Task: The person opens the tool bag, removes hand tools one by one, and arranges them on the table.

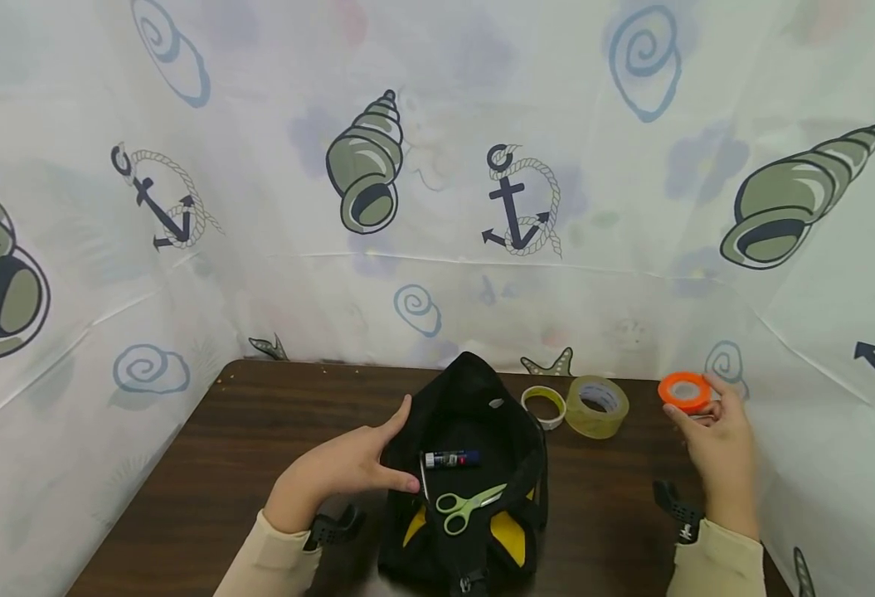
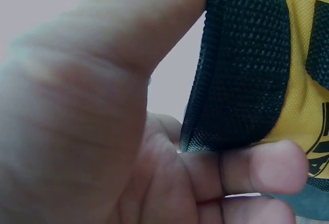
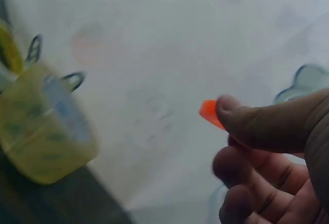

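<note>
Left hand (image 1: 347,464) grips black-and-yellow bag (image 1: 515,464), right hand (image 1: 722,444) pinches orange tape (image 1: 670,390). Only the left wrist view shows cropped black lettering (image 2: 320,158)

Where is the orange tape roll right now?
In the head view, the orange tape roll is at the right, in the person's right grip, right of the yellowish tape roll.

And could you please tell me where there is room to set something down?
The table has a broad bare patch left of the left hand and black bag, and another between bag and right hand, in front of the white tape and clear tape. Those rolls crowd the far edge beside the bag.
</note>
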The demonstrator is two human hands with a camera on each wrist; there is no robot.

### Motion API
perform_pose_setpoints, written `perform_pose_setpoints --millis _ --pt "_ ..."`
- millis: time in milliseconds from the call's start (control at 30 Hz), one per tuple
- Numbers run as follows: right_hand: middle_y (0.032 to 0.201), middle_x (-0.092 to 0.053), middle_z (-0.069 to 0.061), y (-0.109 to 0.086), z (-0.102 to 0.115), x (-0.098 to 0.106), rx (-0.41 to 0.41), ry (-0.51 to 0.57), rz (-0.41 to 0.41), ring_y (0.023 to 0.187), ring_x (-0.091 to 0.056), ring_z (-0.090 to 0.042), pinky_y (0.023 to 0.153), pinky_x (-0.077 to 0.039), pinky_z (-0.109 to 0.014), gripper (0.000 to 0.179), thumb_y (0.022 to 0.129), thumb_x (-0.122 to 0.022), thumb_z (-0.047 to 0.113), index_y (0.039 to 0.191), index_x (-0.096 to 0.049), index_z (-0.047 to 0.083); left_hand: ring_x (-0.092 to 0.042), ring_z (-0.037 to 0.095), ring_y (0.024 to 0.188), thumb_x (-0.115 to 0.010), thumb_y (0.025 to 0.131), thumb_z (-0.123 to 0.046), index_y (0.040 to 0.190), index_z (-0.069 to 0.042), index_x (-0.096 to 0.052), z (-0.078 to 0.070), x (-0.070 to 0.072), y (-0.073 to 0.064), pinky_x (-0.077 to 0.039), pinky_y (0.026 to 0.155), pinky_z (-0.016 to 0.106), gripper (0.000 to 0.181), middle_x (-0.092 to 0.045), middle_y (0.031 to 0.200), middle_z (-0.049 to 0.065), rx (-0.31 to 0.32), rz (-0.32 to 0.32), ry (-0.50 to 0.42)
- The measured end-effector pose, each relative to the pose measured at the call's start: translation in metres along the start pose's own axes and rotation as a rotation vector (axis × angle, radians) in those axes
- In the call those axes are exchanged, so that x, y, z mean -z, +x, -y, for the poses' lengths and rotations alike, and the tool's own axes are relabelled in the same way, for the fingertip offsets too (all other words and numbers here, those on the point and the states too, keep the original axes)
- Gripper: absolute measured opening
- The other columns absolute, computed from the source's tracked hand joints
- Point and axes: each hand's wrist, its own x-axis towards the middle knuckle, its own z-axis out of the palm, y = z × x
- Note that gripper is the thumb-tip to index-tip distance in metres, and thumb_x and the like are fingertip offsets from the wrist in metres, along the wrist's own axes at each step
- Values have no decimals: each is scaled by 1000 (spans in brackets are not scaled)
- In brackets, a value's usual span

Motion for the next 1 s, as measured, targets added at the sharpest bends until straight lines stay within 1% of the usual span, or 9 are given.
perform_pose_setpoints --millis 100,233,367,433,500,633,767,900,1000 --pt "87 -60 5 7 -19 -13 -46 40 3 59 -66 -6 56 -57 -22 92 97 -85 12 172 -31 11 -62 36 144 -82 88 -69 176 -36 6 0 0 0 -52 116 59 129 -53 164 24 2 0 -3" --pt "86 -60 8 10 -45 -28 -103 133 -36 58 -66 -5 55 -57 -22 89 97 -82 5 170 -32 7 -61 35 145 -82 88 -68 176 -37 6 0 0 0 -52 116 58 128 -51 166 22 -2 4 -14" --pt "89 -64 15 13 -71 -45 -165 315 -72 58 -65 -5 52 -55 -20 86 97 -80 -1 169 -33 4 -63 35 143 -82 89 -68 176 -37 7 1 -1 2 -53 115 58 128 -52 165 22 -8 7 -16" --pt "91 -66 17 13 -83 -54 -202 397 -64 59 -65 -4 51 -55 -20 86 97 -78 -3 169 -31 4 -64 34 142 -82 89 -68 175 -37 8 1 -1 2 -53 115 58 128 -53 164 22 -8 8 -12" --pt "92 -67 17 14 -93 -61 -228 428 -39 61 -65 -4 52 -56 -20 87 98 -77 -3 170 -29 4 -64 34 143 -81 89 -68 175 -38 8 2 0 2 -53 115 58 128 -54 163 22 -5 6 -11" --pt "86 -65 17 13 -103 -71 -250 374 13 63 -67 -3 57 -59 -20 89 101 -76 2 173 -23 5 -60 38 146 -81 88 -69 176 -38 6 2 1 2 -52 115 59 128 -51 164 26 5 -1 -4" --pt "85 -63 15 11 -103 -74 -259 294 47 63 -67 -3 60 -61 -21 90 104 -73 7 174 -16 1 -58 40 148 -82 87 -70 176 -37 5 2 1 2 -51 116 60 128 -50 165 27 19 -3 -4" --pt "87 -63 9 10 -103 -75 -252 219 82 64 -67 -3 61 -61 -22 90 107 -70 11 174 -11 -3 -57 40 149 -82 87 -70 176 -39 4 2 0 2 -51 116 60 128 -49 165 26 27 -5 -5" --pt "90 -63 3 11 -104 -75 -246 197 88 65 -66 -2 60 -61 -23 87 109 -67 12 173 -9 -5 -58 40 148 -82 87 -70 175 -41 5 1 0 1 -51 116 60 128 -49 165 26 24 -4 -2"
